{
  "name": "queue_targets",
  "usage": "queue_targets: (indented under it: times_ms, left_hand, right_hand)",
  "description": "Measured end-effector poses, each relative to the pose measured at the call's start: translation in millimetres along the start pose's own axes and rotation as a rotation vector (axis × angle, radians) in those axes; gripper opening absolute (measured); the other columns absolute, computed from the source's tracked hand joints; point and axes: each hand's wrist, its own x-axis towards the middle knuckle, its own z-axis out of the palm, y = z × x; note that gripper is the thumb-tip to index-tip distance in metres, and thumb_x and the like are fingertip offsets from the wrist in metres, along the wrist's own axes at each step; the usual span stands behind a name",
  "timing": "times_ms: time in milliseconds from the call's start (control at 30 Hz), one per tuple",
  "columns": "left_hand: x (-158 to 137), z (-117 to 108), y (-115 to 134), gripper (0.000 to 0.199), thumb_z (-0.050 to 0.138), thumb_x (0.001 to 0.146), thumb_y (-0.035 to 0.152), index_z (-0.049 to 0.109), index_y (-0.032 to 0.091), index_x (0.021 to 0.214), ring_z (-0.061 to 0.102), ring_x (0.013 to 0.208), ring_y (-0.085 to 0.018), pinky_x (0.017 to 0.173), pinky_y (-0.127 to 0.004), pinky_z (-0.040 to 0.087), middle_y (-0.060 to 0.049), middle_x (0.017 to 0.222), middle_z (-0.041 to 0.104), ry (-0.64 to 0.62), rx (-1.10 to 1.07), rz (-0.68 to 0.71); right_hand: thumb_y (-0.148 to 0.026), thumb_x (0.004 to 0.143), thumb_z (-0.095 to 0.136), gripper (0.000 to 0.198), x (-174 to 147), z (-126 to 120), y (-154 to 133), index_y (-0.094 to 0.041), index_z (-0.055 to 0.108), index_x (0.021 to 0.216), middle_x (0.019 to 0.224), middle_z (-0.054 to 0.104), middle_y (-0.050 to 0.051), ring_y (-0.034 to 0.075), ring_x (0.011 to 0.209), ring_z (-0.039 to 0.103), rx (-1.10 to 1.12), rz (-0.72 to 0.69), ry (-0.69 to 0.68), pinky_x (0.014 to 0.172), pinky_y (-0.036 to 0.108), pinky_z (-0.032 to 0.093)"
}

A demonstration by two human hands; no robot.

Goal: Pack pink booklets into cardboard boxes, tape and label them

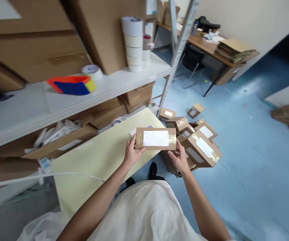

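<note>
A flat oblong box of brown cardboard (156,139), bearing a white paper label (157,137) and shiny tape near both ends, is held above the right end of the pale yellow rectangular table (84,174), reaching past its edge in view. The box's left end is clasped by the left hand (131,155) and its right end by the right hand (181,160); each grip is closed on it. For steady handling, the ends are best pressed lightly and evenly, with the label left uncovered. On the blue floor (247,150) right of the table, a heap of brown cardboard boxes (194,147) is piled, and movement that way may be hampered. Beyond the table, stacked white tape rolls (133,47) are carried by a white metal shelf (157,65). The table's left part is crossed by a thin white cord (66,173).
</note>
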Motion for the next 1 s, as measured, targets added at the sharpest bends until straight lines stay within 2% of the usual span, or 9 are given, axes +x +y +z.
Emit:
queue_targets:
  times_ms: [100, 233, 333, 400, 467, 633, 733, 867, 1000]
  left_hand:
    - [36, 66, 31, 0.083, 0.073, 0.067, 0.027, 0.036, 0.023, 0.141, 0.053, 0.114, -0.026, 0.088, -0.038, 0.051, -0.012, 0.125, 0.049, -0.125, -0.013, 0.063]
    - [76, 148, 65, 0.083, 0.069, 0.071, 0.021, 0.030, 0.021, 0.145, 0.050, 0.121, -0.027, 0.097, -0.041, 0.047, -0.015, 0.134, 0.047, -0.260, -0.013, 0.153]
    - [87, 184, 78, 0.080, 0.060, 0.077, 0.015, 0.024, 0.022, 0.147, 0.049, 0.125, -0.026, 0.101, -0.041, 0.044, -0.014, 0.144, 0.041, -0.383, -0.014, 0.214]
    - [84, 192, 77, 0.079, 0.058, 0.078, 0.015, 0.022, 0.023, 0.148, 0.048, 0.127, -0.026, 0.104, -0.041, 0.042, -0.013, 0.149, 0.034, -0.437, 0.008, 0.244]
    - [75, 187, 70, 0.079, 0.057, 0.079, 0.016, 0.020, 0.024, 0.148, 0.052, 0.123, -0.026, 0.104, -0.041, 0.042, -0.012, 0.152, 0.029, -0.449, 0.025, 0.237]
    - [40, 141, 41, 0.075, 0.058, 0.080, 0.020, 0.023, 0.023, 0.146, 0.065, 0.105, -0.024, 0.093, -0.039, 0.050, -0.015, 0.147, 0.038, -0.387, 0.036, 0.075]
    - [13, 104, 26, 0.068, 0.057, 0.082, 0.024, 0.028, 0.022, 0.143, 0.067, 0.100, -0.022, 0.091, -0.039, 0.051, -0.016, 0.138, 0.048, -0.325, 0.052, -0.048]
    - [-32, 59, 8, 0.047, 0.054, 0.083, 0.028, 0.047, 0.018, 0.128, 0.069, 0.093, -0.021, 0.080, -0.035, 0.056, -0.013, 0.121, 0.062, -0.199, 0.061, -0.195]
    - [-83, 15, -9, 0.033, 0.053, 0.082, 0.029, 0.058, 0.018, 0.113, 0.069, 0.087, -0.020, 0.062, -0.029, 0.056, -0.011, 0.110, 0.068, -0.012, 0.089, -0.263]
  right_hand:
    - [-0.049, 0.074, 0.063, 0.085, 16, -51, 22, -0.027, 0.026, 0.147, 0.111, 0.045, 0.008, 0.021, 0.090, 0.057, -0.038, 0.066, 0.102, 0.086, 0.042, 0.051]
    - [-0.055, 0.077, 0.059, 0.092, 43, -103, 49, -0.025, 0.012, 0.150, 0.128, 0.039, 0.014, 0.028, 0.114, 0.051, -0.147, 0.068, 0.229, 0.099, 0.045, 0.043]
    - [-0.060, 0.080, 0.053, 0.088, 58, -124, 67, -0.030, 0.007, 0.150, 0.152, 0.015, 0.013, 0.033, 0.137, 0.029, -0.263, 0.015, 0.225, 0.105, 0.050, 0.036]
    - [-0.061, 0.082, 0.050, 0.083, 63, -129, 78, -0.033, 0.009, 0.149, 0.158, -0.002, 0.007, 0.034, 0.143, 0.014, -0.322, -0.005, 0.215, 0.106, 0.053, 0.034]
    - [-0.059, 0.084, 0.048, 0.079, 63, -128, 86, -0.033, 0.012, 0.149, 0.158, -0.004, 0.006, 0.034, 0.143, 0.013, -0.309, -0.006, 0.204, 0.104, 0.053, 0.036]
    - [-0.049, 0.088, 0.047, 0.068, 54, -112, 94, -0.026, 0.023, 0.147, 0.155, 0.016, 0.016, 0.031, 0.122, 0.052, -0.154, 0.008, 0.211, 0.093, 0.046, 0.050]
    - [-0.045, 0.089, 0.047, 0.061, 51, -99, 89, -0.022, 0.032, 0.143, 0.147, 0.032, 0.020, 0.027, 0.103, 0.064, -0.154, -0.018, 0.171, 0.085, 0.044, 0.054]
    - [-0.040, 0.089, 0.046, 0.052, 53, -68, 74, -0.018, 0.042, 0.136, 0.136, 0.047, 0.020, 0.022, 0.088, 0.067, -0.187, -0.127, -0.003, 0.080, 0.044, 0.055]
    - [-0.033, 0.089, 0.043, 0.039, 51, -16, 49, -0.017, 0.052, 0.124, 0.113, 0.064, 0.014, 0.021, 0.085, 0.066, -0.217, -0.281, -0.343, 0.077, 0.039, 0.055]
